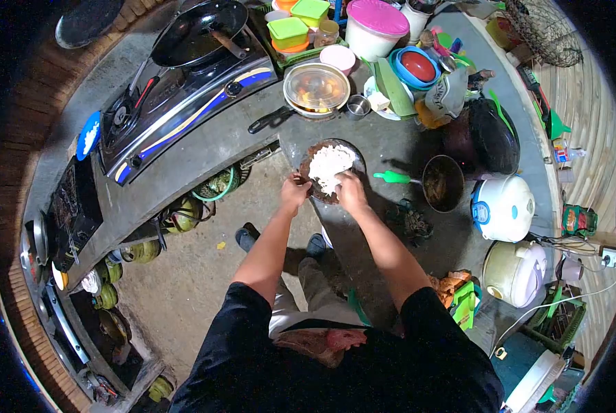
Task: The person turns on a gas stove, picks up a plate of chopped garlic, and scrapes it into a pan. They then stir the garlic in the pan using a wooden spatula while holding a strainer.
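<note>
A dark round dish [358, 153], possibly a stone mortar, sits near the counter's inner edge. White crumbly food that looks like rice [331, 162] is heaped in it. My left hand [295, 192] is closed on the dish's left rim. My right hand [350, 192] reaches over the near right side, with its fingers drawn together in the white food. The fingertips are partly hidden, so how much food they hold does not show. Just beyond the dish stand a lidded pan [315, 89] and a small metal cup [358, 105].
A gas stove [198, 103] with a black wok [199, 31] stands at upper left. To the right are a small dark pot [443, 183], a green-handled utensil [393, 177] and a white rice cooker [504, 208]. Plastic tubs and bowls crowd the back. Gas cylinders [182, 215] stand under the counter.
</note>
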`<control>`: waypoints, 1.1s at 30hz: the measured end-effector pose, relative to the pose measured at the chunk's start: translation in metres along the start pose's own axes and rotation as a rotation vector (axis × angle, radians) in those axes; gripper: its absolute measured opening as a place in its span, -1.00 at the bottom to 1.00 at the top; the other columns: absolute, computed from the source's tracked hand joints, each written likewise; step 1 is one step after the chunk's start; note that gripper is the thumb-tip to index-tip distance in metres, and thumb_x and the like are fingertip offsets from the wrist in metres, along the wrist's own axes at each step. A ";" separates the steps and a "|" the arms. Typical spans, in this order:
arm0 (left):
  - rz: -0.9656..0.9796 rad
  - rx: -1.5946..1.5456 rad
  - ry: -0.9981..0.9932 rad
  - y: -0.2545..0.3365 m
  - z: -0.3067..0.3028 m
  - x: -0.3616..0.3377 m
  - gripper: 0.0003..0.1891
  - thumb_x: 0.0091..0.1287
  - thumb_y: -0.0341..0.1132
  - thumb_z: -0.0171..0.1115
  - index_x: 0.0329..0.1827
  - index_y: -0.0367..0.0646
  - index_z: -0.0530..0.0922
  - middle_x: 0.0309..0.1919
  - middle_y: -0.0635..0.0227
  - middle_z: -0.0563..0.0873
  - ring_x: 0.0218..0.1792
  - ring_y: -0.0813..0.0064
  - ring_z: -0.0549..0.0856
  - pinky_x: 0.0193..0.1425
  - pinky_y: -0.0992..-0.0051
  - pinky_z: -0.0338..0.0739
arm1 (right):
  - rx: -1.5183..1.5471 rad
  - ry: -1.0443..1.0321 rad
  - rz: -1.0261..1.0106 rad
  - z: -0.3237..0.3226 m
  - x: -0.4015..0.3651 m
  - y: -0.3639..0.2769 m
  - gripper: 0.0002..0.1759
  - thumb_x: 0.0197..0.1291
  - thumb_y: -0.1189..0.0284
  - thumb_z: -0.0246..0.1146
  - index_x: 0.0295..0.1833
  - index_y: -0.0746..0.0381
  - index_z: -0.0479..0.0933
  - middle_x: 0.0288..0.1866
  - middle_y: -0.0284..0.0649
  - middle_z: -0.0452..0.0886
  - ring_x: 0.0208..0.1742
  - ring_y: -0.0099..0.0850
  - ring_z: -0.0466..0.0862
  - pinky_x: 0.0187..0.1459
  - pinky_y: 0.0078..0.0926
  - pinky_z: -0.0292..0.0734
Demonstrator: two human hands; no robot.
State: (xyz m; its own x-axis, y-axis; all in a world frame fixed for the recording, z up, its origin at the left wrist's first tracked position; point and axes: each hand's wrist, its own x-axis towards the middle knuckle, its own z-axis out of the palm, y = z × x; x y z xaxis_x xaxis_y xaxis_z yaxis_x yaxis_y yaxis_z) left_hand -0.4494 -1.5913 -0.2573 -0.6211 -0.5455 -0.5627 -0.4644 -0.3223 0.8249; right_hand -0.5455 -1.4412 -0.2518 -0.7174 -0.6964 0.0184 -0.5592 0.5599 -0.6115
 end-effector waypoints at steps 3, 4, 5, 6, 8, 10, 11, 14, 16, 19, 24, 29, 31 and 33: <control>0.007 0.020 0.036 -0.008 0.003 0.005 -0.68 0.12 -0.50 0.25 -0.10 -0.22 0.35 -0.30 0.23 0.61 -0.39 0.44 0.64 -0.44 0.46 0.58 | 0.020 0.050 -0.002 -0.001 0.000 -0.003 -0.70 -0.13 0.61 0.26 -0.16 0.34 0.55 -0.16 0.00 0.55 -0.09 -0.08 0.55 0.00 -0.29 0.46; 0.008 0.020 0.034 -0.009 0.004 0.005 -0.68 0.12 -0.50 0.25 -0.10 -0.22 0.35 -0.30 0.23 0.61 -0.39 0.44 0.64 -0.44 0.46 0.58 | 0.026 0.055 -0.018 -0.002 0.000 -0.003 -0.70 -0.12 0.60 0.26 -0.16 0.34 0.55 -0.15 -0.01 0.55 -0.08 -0.08 0.55 0.00 -0.29 0.45; 0.015 0.009 0.036 -0.009 0.004 0.004 -0.69 0.12 -0.51 0.23 -0.12 -0.22 0.34 -0.32 0.23 0.60 -0.40 0.43 0.64 -0.46 0.45 0.58 | 0.031 0.061 -0.035 -0.002 0.000 -0.003 -0.69 -0.12 0.60 0.26 -0.15 0.34 0.54 -0.15 -0.01 0.55 -0.07 -0.09 0.55 0.01 -0.29 0.45; 0.022 -0.003 0.038 -0.009 0.005 0.003 -0.70 0.12 -0.52 0.22 -0.13 -0.21 0.32 -0.35 0.23 0.58 -0.41 0.42 0.64 -0.48 0.45 0.58 | 0.030 0.063 -0.036 -0.004 -0.001 -0.003 -0.69 -0.12 0.60 0.26 -0.15 0.34 0.54 -0.15 -0.01 0.55 -0.07 -0.09 0.55 0.01 -0.29 0.45; 0.010 -0.031 0.034 -0.008 0.006 0.001 -0.71 0.12 -0.52 0.21 -0.14 -0.21 0.31 -0.35 0.23 0.57 -0.41 0.41 0.63 -0.48 0.45 0.58 | -0.002 0.094 -0.058 -0.008 -0.004 -0.005 -0.65 -0.11 0.57 0.27 -0.10 0.33 0.53 -0.09 -0.03 0.54 -0.03 -0.10 0.52 0.05 -0.28 0.42; -0.003 -0.059 0.028 -0.004 0.008 -0.005 -0.71 0.13 -0.52 0.21 -0.15 -0.20 0.31 -0.36 0.23 0.56 -0.41 0.41 0.63 -0.49 0.45 0.58 | -0.018 0.081 -0.033 -0.012 -0.007 -0.009 -0.63 -0.11 0.56 0.28 -0.07 0.32 0.52 -0.06 -0.03 0.53 0.00 -0.10 0.51 0.06 -0.28 0.41; -0.013 -0.088 0.034 -0.001 0.009 -0.007 -0.72 0.13 -0.51 0.20 -0.16 -0.20 0.30 -0.35 0.22 0.56 -0.39 0.40 0.63 -0.49 0.45 0.59 | -0.032 0.066 -0.008 -0.014 -0.008 -0.011 -0.61 -0.10 0.54 0.28 -0.05 0.31 0.51 -0.03 -0.04 0.52 0.02 -0.09 0.49 0.08 -0.27 0.39; -0.042 -0.122 0.030 0.002 0.010 -0.009 -0.71 0.13 -0.50 0.19 -0.12 -0.20 0.32 -0.31 0.20 0.57 -0.34 0.38 0.63 -0.44 0.43 0.58 | -0.045 0.002 0.005 -0.014 -0.010 -0.011 -0.59 -0.10 0.52 0.29 -0.04 0.32 0.50 0.01 -0.04 0.50 0.05 -0.09 0.47 0.10 -0.28 0.39; -0.061 -0.130 0.022 -0.011 0.010 0.000 -0.69 0.12 -0.50 0.19 -0.08 -0.20 0.33 -0.30 0.19 0.58 -0.31 0.37 0.63 -0.40 0.42 0.58 | -0.049 0.005 -0.006 -0.015 -0.011 -0.012 -0.59 -0.09 0.52 0.29 -0.03 0.32 0.50 0.01 -0.04 0.50 0.05 -0.09 0.47 0.10 -0.28 0.38; 0.133 -0.025 0.067 -0.024 0.010 0.011 -0.62 0.10 -0.50 0.18 0.01 -0.19 0.36 -0.30 0.18 0.61 -0.30 0.36 0.63 -0.29 0.41 0.54 | -0.038 -0.001 0.005 -0.015 -0.012 -0.012 -0.60 -0.08 0.52 0.28 -0.03 0.34 0.49 0.00 -0.04 0.50 0.06 -0.10 0.47 0.11 -0.29 0.38; 0.071 0.059 -0.078 -0.010 0.008 0.001 -0.61 0.08 -0.49 0.18 0.02 -0.22 0.39 -0.36 0.14 0.64 -0.26 0.37 0.63 -0.20 0.44 0.52 | -0.040 -0.001 -0.013 -0.020 -0.015 -0.016 -0.61 -0.06 0.52 0.25 -0.03 0.35 0.48 0.00 -0.03 0.49 0.06 -0.11 0.48 0.11 -0.29 0.38; -0.025 -0.075 -0.134 0.022 -0.001 -0.030 -0.59 0.14 -0.52 0.14 0.08 -0.23 0.33 -0.20 0.17 0.63 -0.20 0.42 0.62 -0.20 0.45 0.52 | -0.004 0.056 -0.074 -0.042 -0.014 -0.032 -0.72 -0.02 0.52 0.22 -0.12 0.31 0.53 -0.08 -0.06 0.50 -0.01 -0.10 0.48 0.05 -0.25 0.40; -0.004 -0.187 -0.172 0.030 -0.007 -0.042 -0.57 0.16 -0.53 0.12 0.12 -0.23 0.30 -0.14 0.19 0.61 -0.19 0.43 0.61 -0.21 0.46 0.53 | -0.008 0.076 -0.115 -0.058 -0.012 -0.045 -0.76 -0.02 0.52 0.22 -0.17 0.31 0.54 -0.12 -0.07 0.51 -0.04 -0.11 0.49 0.03 -0.25 0.40; -0.068 -0.237 -0.189 0.048 -0.016 -0.056 -0.51 0.20 -0.55 0.10 0.20 -0.21 0.22 -0.04 0.21 0.58 -0.15 0.44 0.60 -0.21 0.47 0.52 | -0.010 0.136 -0.188 -0.072 -0.005 -0.060 -0.83 -0.02 0.53 0.21 -0.25 0.30 0.57 -0.20 -0.10 0.54 -0.08 -0.15 0.50 -0.01 -0.28 0.43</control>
State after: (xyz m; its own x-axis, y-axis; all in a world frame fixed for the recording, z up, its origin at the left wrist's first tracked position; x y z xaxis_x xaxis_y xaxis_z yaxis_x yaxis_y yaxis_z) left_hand -0.4267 -1.5887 -0.1856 -0.7103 -0.3706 -0.5985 -0.3626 -0.5361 0.7623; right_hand -0.5386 -1.4393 -0.1584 -0.6491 -0.7223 0.2385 -0.6922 0.4309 -0.5790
